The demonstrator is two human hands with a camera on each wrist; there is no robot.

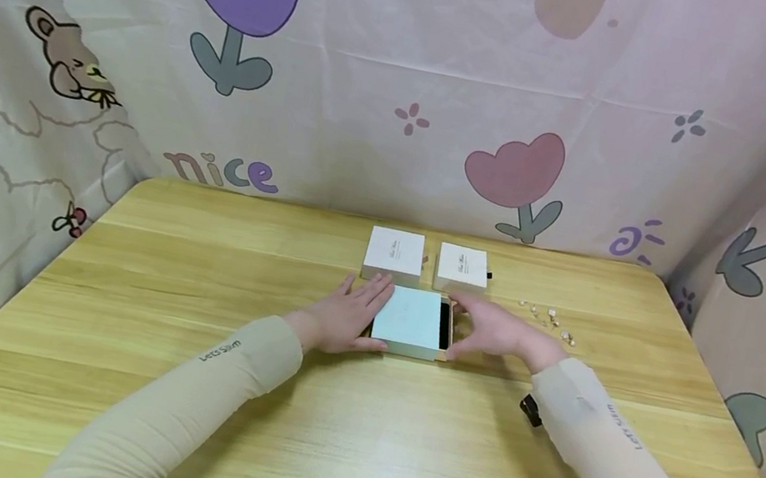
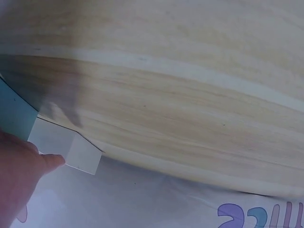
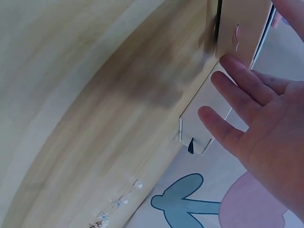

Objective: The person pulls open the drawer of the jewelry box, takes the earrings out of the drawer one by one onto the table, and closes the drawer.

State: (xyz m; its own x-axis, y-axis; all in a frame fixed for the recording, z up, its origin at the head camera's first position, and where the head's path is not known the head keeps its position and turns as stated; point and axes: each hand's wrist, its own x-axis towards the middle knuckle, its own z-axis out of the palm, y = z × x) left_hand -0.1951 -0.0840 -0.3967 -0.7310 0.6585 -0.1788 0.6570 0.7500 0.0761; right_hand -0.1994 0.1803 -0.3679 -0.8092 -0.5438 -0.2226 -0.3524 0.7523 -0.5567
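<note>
A pale blue sliding box lies at the table's middle, its tan drawer pushed out a little to the right and dark inside. My left hand lies flat against the box's left side with straight fingers. In the left wrist view the left hand is at the lower left by the blue box. My right hand is at the drawer's right end with fingers spread. The right wrist view shows the right hand with straight fingers next to the drawer end, holding nothing.
Two white boxes sit side by side just behind the blue box. Several small pale pieces are scattered on the wooden table to the right. Printed cloth walls close in the back and both sides.
</note>
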